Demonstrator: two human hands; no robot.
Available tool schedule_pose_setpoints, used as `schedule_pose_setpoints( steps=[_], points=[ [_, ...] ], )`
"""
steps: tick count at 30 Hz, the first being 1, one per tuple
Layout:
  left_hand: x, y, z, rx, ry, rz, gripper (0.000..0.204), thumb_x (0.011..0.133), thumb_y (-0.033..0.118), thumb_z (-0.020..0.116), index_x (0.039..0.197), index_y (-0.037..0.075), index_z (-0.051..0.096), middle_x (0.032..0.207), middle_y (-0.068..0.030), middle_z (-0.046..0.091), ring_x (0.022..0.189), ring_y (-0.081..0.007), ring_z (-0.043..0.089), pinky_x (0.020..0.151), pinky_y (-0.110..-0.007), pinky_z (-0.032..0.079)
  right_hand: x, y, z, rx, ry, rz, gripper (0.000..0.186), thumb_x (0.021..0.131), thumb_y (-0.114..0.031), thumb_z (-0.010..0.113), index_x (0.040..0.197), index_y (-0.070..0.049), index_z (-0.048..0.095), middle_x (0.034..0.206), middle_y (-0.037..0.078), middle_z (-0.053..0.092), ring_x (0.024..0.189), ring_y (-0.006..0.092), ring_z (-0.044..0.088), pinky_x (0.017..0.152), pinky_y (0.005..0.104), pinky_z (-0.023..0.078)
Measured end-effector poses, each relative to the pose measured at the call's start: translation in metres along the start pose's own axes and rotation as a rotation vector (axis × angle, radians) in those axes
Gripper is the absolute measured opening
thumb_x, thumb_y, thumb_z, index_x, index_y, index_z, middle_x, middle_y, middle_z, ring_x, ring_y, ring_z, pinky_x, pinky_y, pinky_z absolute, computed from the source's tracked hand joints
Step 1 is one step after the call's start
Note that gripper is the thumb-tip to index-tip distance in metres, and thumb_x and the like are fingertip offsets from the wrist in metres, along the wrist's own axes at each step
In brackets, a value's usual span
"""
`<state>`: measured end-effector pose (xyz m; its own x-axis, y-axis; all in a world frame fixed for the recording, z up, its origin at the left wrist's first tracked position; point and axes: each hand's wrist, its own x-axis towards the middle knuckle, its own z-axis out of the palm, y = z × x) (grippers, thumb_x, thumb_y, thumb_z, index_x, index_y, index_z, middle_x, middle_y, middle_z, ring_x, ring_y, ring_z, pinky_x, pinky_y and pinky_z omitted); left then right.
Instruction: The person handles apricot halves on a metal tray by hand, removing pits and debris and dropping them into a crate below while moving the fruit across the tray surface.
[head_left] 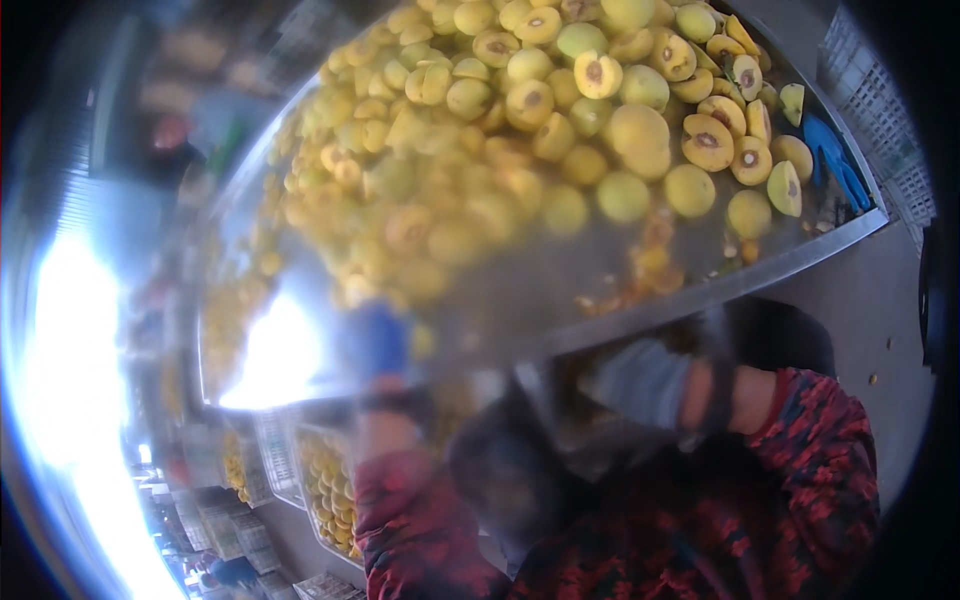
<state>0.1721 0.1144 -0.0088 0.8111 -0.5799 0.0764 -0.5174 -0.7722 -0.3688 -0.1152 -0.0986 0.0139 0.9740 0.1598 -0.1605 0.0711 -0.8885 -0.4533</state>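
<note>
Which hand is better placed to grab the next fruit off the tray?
Left, probably. The left hand, in a blue glove, is up over the tray rim beside the yellow fruit. The right hand, in a grey glove, sits below the rim. Blur hides both grips.

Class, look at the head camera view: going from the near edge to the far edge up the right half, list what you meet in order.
Red-and-black patterned sleeve → right hand in a grey glove → rim of the metal sorting table → heap of yellow halved and whole fruit.
</note>
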Motion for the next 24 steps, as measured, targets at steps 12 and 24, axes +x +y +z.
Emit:
schedule_pose_setpoints(
  steps=[12,24],
  points=[
    [-0.08,0.04,-0.068,-0.318,0.249,0.39,0.057,0.081,0.013,0.067,0.135,0.008,0.052,0.132,-0.0215,0.054,0.122,-0.0399,0.051,0.103,-0.046,0.04,0.025,0.001,-0.012,1.286,0.227,0.121,0.034,0.086,-0.024,0.071,0.108,-0.002,0.058,0.081,0.009,0.064,0.064,0.017,0.062,0.055,0.0313,0.05],
    [-0.092,0.141,-0.102,-1.231,0.284,0.29,0.054,0.084,-0.002,0.068,0.133,-0.003,0.045,0.125,-0.0149,0.057,0.113,-0.0248,0.056,0.098,-0.032,0.044,0.021,0.016,-0.011,1.654,0.408,0.07,0.046,0.085,-0.014,0.073,0.125,-0.001,0.054,0.11,0.006,0.066,0.096,0.0126,0.061,0.082,0.0276,0.052]
  ],
)
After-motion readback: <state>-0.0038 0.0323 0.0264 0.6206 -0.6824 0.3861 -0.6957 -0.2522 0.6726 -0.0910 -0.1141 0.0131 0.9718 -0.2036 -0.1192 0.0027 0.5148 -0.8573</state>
